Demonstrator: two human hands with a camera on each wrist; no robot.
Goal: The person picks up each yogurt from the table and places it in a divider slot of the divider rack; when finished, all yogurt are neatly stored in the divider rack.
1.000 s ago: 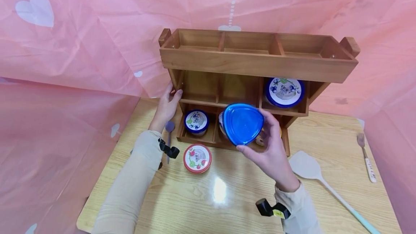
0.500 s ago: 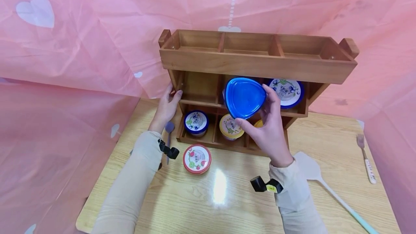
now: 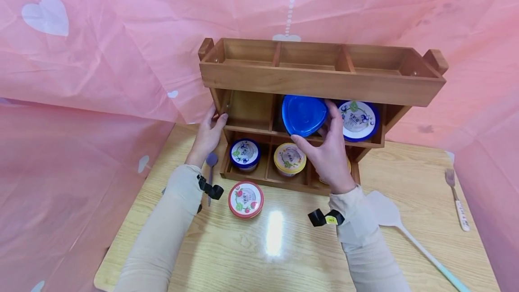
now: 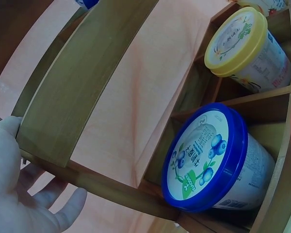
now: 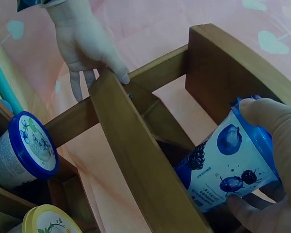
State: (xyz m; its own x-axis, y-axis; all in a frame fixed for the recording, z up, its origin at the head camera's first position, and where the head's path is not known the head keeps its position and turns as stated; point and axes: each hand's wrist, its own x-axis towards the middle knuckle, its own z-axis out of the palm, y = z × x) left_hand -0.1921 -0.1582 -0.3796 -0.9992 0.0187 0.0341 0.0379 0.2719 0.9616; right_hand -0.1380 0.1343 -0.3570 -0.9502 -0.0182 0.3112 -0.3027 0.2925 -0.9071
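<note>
My right hand (image 3: 324, 150) grips a yogurt tub (image 5: 228, 160) with blueberry prints and a blue, rounded-triangular lid (image 3: 304, 115). In the head view the tub is at the middle compartment of the wooden shelf's middle tier, under the top tier's front board. The right wrist view has thumb and fingers on opposite sides of it. At the left end of the wooden shelf (image 3: 320, 80), my left hand (image 3: 208, 134) holds the side, thumb on the front and fingers behind. A round blue-lidded tub (image 3: 357, 120) sits in the right compartment of that tier.
The bottom tier holds a blue-lidded tub (image 3: 245, 153), a yellow-lidded tub (image 3: 289, 159) and another partly hidden behind my right hand. On the table stand a red-lidded tub (image 3: 246, 199), a purple spoon (image 3: 211, 160), a white spatula (image 3: 383, 208) and a fork (image 3: 460, 206).
My right hand has carried the blue-lidded yogurt tub up from before the bottom tier and into the middle tier's opening. The yellow-lidded tub behind it has come into view. My left hand stays put.
</note>
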